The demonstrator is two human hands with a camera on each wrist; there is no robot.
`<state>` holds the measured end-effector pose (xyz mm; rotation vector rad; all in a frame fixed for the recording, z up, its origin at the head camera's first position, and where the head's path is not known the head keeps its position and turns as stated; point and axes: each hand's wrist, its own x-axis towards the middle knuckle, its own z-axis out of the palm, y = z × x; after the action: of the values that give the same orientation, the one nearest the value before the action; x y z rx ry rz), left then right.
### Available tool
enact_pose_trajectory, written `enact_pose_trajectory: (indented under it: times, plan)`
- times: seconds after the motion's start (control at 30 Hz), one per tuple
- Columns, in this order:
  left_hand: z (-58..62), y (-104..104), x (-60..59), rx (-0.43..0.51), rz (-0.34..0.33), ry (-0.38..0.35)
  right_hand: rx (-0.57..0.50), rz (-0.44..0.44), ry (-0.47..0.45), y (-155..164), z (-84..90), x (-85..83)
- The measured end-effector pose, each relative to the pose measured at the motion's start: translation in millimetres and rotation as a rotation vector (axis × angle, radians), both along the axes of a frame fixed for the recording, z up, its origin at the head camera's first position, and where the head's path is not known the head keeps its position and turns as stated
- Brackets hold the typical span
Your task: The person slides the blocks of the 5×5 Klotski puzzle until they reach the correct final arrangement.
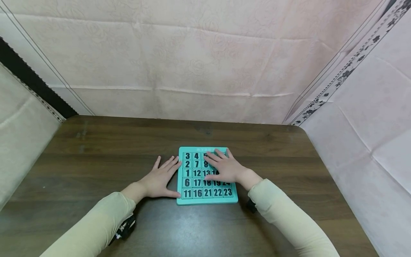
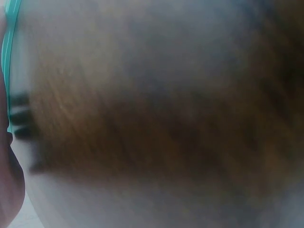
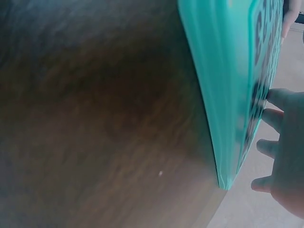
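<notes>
A turquoise number slide puzzle (image 1: pixel 207 201) lies flat on the table, its tiles printed with black numbers in rows. My left hand (image 1: pixel 157 181) is spread beside it, with the thumb and fingertips right at the puzzle's left edge. Over the upper right tiles reaches my right hand (image 1: pixel 226 170), fingers apart and extended, hiding several numbers. In the right wrist view, the fingertips of the right hand (image 3: pixel 289 152) meet the numbered face above the puzzle's thick side (image 3: pixel 213 71). Only a strip of the left hand (image 2: pixel 12 190) shows in the left wrist view, by the turquoise edge (image 2: pixel 5 61).
Dark brown wood grain covers the table (image 1: pixel 122 142), which has rounded far corners. Pale patterned cloth (image 1: pixel 199 64) hangs behind it, with more cloth on both sides. A black wrist device (image 1: pixel 126 226) sits under the left sleeve.
</notes>
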<state>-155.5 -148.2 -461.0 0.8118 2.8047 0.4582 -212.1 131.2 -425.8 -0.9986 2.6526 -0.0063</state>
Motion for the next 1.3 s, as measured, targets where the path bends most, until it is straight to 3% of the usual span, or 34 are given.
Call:
enact_pose_trajectory:
  times: [0.93,1.3]
  plan:
    - [-1.4,-1,-0.5,0.004,-0.005,0.009,-0.067,-0.057,-0.054,30,4.4,0.8]
    - [-2.3,-1,-1.1,0.005,-0.005,0.008,-0.035,-0.016,0.001,10,6.6,1.2]
